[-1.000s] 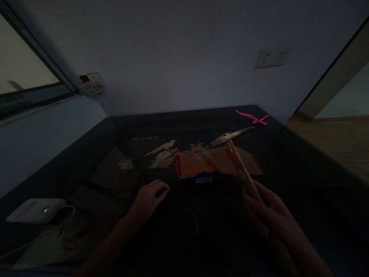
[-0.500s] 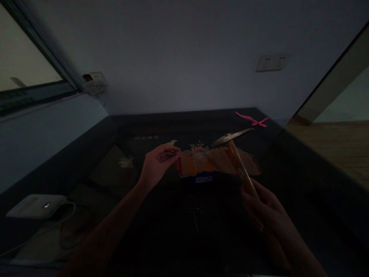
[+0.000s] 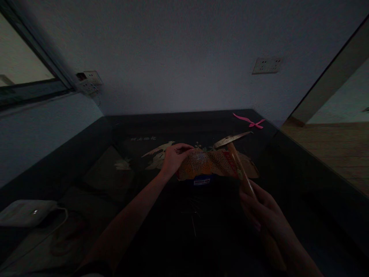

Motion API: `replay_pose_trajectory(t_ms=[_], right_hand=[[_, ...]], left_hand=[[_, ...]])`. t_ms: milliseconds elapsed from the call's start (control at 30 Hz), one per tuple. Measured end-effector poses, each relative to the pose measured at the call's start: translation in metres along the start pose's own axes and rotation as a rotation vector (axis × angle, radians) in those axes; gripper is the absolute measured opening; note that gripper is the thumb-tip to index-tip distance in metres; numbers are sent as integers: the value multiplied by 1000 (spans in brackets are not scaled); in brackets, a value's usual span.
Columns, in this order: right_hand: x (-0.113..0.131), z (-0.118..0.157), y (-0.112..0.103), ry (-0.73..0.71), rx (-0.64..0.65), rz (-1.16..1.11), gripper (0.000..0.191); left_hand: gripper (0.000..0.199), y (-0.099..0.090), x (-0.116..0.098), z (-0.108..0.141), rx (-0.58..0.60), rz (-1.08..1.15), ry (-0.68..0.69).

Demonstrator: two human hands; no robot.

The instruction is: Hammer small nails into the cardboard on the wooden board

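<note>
My right hand (image 3: 263, 207) is wrapped round the wooden handle of a hammer (image 3: 238, 161). Its long, narrow metal head is raised at the right part of a patterned orange-and-red piece (image 3: 198, 165) that looks like cardboard. Over the left part of that piece is my left hand (image 3: 176, 157), thumb and fingertips pinched together; whatever is between them is too small and dark to make out. A blue item with a pale label (image 3: 201, 181) shows under the piece's front edge. Several thin, needle-like bits (image 3: 194, 225) lie nearer to me on the dark tabletop.
A white device (image 3: 29, 212) with a cable lies at the table's left. A pink ribbon (image 3: 251, 123) rests near the back right corner. Wall sockets (image 3: 266, 65) are above the table, and a wall (image 3: 173, 69) stands behind it. The scene is very dim.
My left hand has moved right, from the left end of the patterned piece to over its left part. The hammer stays nearly where it was; the view has shifted slightly.
</note>
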State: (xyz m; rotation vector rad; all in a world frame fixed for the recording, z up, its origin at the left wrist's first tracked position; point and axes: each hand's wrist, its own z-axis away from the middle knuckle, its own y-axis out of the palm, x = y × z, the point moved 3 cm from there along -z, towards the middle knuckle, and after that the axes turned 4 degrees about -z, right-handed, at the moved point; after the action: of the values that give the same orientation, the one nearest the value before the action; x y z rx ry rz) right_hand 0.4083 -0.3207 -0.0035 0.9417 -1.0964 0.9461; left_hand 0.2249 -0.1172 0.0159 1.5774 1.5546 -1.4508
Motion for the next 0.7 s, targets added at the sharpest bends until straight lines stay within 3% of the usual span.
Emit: replay_pose_trajectory(t_ms=[300,533,700], right_hand=[[-1,-1,1,-12,6,42,48],[-6,-4,-1,-8,25,56,58],[23,-2,-1,-44,26,232,58]], left_hand=[[13,1,3,4,73,-78,35],[12,3,8,4,69,-92,46],[10,2,10,4,73,-124,65]])
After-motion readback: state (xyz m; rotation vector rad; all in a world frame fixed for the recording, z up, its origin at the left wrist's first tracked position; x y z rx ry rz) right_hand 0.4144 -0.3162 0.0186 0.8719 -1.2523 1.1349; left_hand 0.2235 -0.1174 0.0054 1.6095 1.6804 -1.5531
